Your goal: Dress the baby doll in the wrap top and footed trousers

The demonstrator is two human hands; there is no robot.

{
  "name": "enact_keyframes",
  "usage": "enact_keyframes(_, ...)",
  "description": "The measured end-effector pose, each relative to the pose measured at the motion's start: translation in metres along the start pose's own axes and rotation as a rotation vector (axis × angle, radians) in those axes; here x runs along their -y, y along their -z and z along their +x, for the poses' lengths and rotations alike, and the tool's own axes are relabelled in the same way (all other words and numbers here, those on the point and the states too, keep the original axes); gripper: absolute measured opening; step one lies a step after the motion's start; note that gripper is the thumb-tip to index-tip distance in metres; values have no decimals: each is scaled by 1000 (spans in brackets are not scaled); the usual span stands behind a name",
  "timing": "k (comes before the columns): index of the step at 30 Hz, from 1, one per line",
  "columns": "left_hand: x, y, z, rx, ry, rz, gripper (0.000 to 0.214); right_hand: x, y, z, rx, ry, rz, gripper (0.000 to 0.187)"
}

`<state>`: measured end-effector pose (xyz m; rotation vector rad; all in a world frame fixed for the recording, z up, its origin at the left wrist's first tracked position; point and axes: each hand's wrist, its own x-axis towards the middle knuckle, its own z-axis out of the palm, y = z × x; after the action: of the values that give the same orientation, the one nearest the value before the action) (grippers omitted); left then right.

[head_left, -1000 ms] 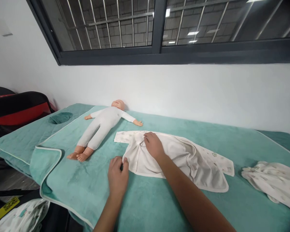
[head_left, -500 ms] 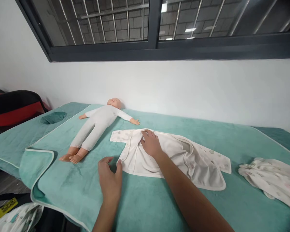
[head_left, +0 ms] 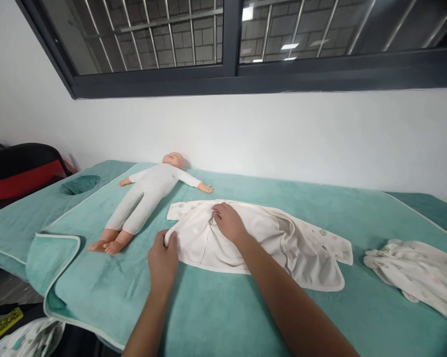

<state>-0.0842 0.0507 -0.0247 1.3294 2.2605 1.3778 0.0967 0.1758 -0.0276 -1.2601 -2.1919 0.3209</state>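
Note:
A white baby shirt (head_left: 260,233) with small prints on its sleeves lies spread on the green padded cover, its front panels loose and wrinkled. My left hand (head_left: 162,255) pinches the shirt's left lower edge between thumb and fingers and pulls it outward. My right hand (head_left: 228,220) rests near the shirt's upper middle, fingertips curled onto the fabric. Beyond my left hand, a baby doll (head_left: 145,193) in a white bodysuit lies on its back, head toward the wall, arms spread.
On the right lies a crumpled white printed garment (head_left: 416,272). The green cover (head_left: 96,292) has a folded edge at the left, near a face hole (head_left: 80,184). A black and red chair (head_left: 26,171) stands at far left. A white wall and a barred window rise behind.
My left hand has closed on the shirt's edge and drawn it outward to the left. My right hand stays at the upper middle. The view has shifted slightly.

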Motion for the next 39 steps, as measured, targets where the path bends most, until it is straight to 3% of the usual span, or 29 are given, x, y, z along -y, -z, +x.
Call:
enact_keyframes(3, 2, 0, 3, -173, 4, -11, 29, -1, -1, 0, -12, 22, -6, 31)
enact_keyframes(5, 3, -3, -2, -282, -152, 62, 31, -1, -1, -1, -6, 29, -26, 35)
enact_keyframes(7, 1, -6, -10, -311, -372, 115, 27, 0, -1, -1, 9, 21, -62, 37)
enact_keyframes(10, -4, -9, -26, -63, -667, 174, 18, 2, 0, -2, 47, 11, -127, 37)
enact_keyframes(13, -8, -9, -40, 219, -791, 318, 15, 4, 0, -3, 68, 8, -164, 39)
enact_keyframes(21, -8, -11, -47, 284, -829, 357, 24, 3, -1, -2, 71, -43, -187, 45)
enact_keyframes(29, -5, -7, -50, 212, -879, 264, 22, 1, 0, 0, 78, -76, -218, 47)
enact_keyframes(35, -4, -6, -47, 80, -809, 219, 15, -1, -2, -1, 102, -47, -231, 50)
enact_keyframes(39, 1, -14, -42, 124, -818, 305, 33, -2, 0, -7, 116, -28, -240, 47)
